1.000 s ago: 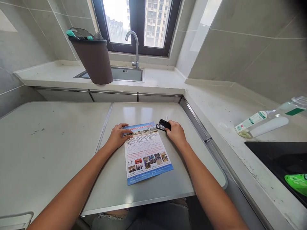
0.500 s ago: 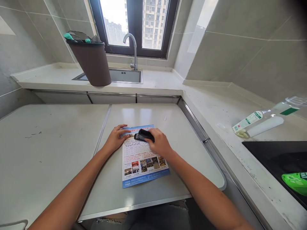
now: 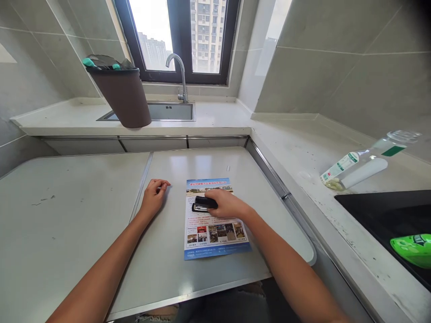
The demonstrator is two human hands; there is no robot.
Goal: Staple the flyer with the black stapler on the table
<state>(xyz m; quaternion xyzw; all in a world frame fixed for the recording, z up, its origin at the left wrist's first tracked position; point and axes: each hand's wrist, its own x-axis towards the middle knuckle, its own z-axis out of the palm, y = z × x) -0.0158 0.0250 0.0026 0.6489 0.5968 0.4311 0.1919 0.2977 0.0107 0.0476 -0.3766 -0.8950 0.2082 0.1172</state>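
Observation:
A black stapler (image 3: pixel 204 203) is gripped in my right hand (image 3: pixel 226 204), its jaw end pointing left over the upper middle of a printed flyer (image 3: pixel 215 251). The flyer lies on the white folding table, with blue bands at top and bottom and a row of small photos low down. Part of its print is hidden by my right hand and the stapler. My left hand (image 3: pixel 154 197) rests on the table left of the flyer, apart from it. Its fingers are curled together, and I see nothing in them.
Small pale strips (image 3: pixel 228 168) lie beyond the flyer. A brown bin (image 3: pixel 121 96) stands by the sink (image 3: pixel 171 112) and faucet (image 3: pixel 183 76). On the right counter are a clear bottle (image 3: pixel 367 159), a black cooktop (image 3: pixel 367 208) and a green packet (image 3: pixel 412 249).
My left hand has come off the flyer and moved left, its fingers curling in. The stapler and my right hand are lower on the flyer, which has shifted right.

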